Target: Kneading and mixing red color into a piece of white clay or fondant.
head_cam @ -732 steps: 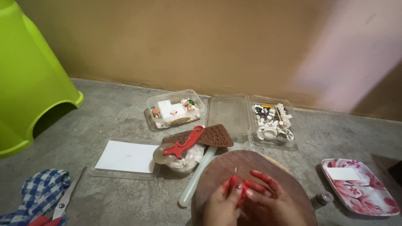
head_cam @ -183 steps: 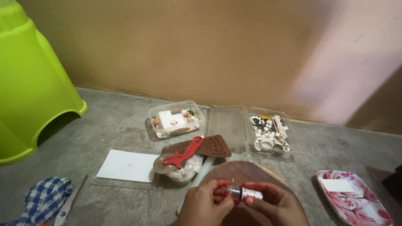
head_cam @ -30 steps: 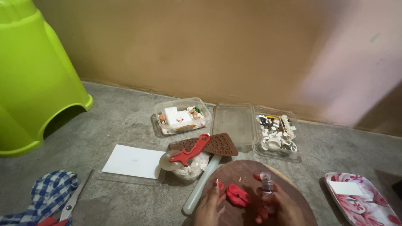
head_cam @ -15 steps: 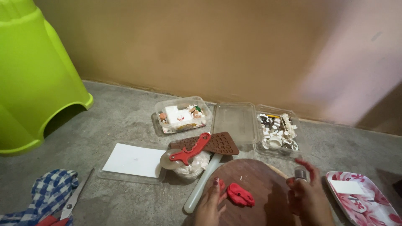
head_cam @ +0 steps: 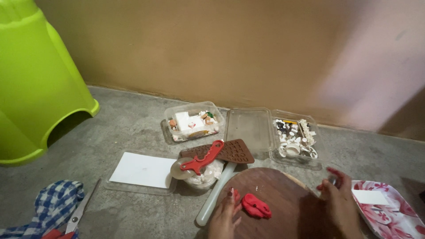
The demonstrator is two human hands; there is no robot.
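A small lump of red clay (head_cam: 256, 206) lies on a round brown wooden board (head_cam: 283, 188) on the concrete floor. My left hand (head_cam: 225, 216) rests flat on the board's left edge, fingers apart, with the fingertips against the clay. My right hand (head_cam: 339, 201), red-stained and blurred, hovers at the board's right edge, next to a floral tray (head_cam: 398, 221). Whether it holds anything is not visible.
A pale rolling pin (head_cam: 215, 194), a brown letter mould (head_cam: 230, 151) and a red-handled wheel cutter (head_cam: 200, 161) lie left of the board. Behind them stand clear boxes of small pieces (head_cam: 193, 121) (head_cam: 294, 138). A white card (head_cam: 142, 170), scissors (head_cam: 79, 211), a checked cloth (head_cam: 48, 207) and a green stool (head_cam: 35, 84) are at the left.
My right hand has moved off the board to its right edge, carrying away the small silver-capped item it held. The red clay and my left hand stay on the board.
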